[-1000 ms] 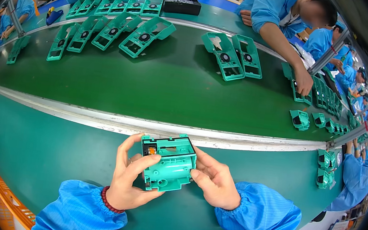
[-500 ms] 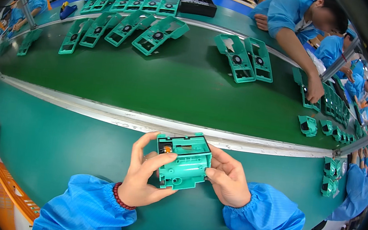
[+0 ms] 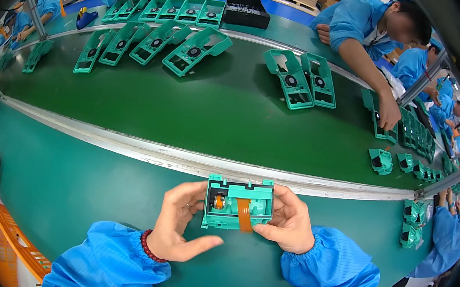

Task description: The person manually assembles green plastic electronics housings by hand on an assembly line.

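A green plastic housing is held above the near bench, its open side facing me. Inside, on the left, sits a small round part with an orange middle. An orange-brown flat ribbon cable hangs out over the front edge. My right hand grips the housing's right end, thumb at the lower front corner and fingers behind. My left hand is at the left end, its thumb stretched away from the housing. Its fingertips are partly hidden beside the left wall, so contact there is unclear.
A metal rail separates my bench from the green belt. Several green casings with round black parts lie across it. Small green housings line the right. A co-worker's hand reaches into a casing there. An orange crate stands left.
The housing has turned in my hands, so its open side and the ribbon cable now show instead of the rounded face. My left thumb has come off it and spread out.
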`<state>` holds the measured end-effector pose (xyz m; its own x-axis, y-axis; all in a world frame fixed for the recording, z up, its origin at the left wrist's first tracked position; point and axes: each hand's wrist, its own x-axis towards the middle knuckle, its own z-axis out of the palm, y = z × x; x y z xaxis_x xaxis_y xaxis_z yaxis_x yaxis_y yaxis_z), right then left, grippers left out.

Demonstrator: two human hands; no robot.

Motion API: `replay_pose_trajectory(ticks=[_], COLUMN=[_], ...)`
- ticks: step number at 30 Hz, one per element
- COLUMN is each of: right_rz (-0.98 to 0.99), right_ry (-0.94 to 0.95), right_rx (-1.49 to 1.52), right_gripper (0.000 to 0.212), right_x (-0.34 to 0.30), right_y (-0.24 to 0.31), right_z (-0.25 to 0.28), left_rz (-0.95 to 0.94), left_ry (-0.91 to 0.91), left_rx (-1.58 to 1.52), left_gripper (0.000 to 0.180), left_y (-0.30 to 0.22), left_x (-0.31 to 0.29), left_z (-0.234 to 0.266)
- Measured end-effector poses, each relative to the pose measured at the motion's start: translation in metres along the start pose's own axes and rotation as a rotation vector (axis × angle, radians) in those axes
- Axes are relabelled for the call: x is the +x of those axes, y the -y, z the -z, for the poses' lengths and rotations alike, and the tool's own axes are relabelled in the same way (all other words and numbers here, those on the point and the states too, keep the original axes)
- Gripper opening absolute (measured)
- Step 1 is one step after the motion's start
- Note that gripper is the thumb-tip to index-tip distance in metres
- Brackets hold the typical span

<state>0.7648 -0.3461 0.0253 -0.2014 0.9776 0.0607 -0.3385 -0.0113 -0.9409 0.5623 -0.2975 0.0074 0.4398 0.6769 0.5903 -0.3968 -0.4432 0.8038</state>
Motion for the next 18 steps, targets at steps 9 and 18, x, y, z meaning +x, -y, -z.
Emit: replay_pose_trajectory(ticks=[9,18], right_rz=[0.055,-0.099], right_ry=[0.042,0.091], right_rx=[-0.120,0.151], right_gripper=[0.061,0.049], right_x=[-0.004,-0.009], right_y=[-0.003,0.006], right_z=[0.019,0.014], left_rz=[0.270,0.543], left_ry=[0.010,0.042], left_rx=[-0.199,-0.460], left_gripper=[0.059,0.061], left_y=[0.002,-0.004], left_x=[0.004,0.011], left_z=[0.004,-0.004])
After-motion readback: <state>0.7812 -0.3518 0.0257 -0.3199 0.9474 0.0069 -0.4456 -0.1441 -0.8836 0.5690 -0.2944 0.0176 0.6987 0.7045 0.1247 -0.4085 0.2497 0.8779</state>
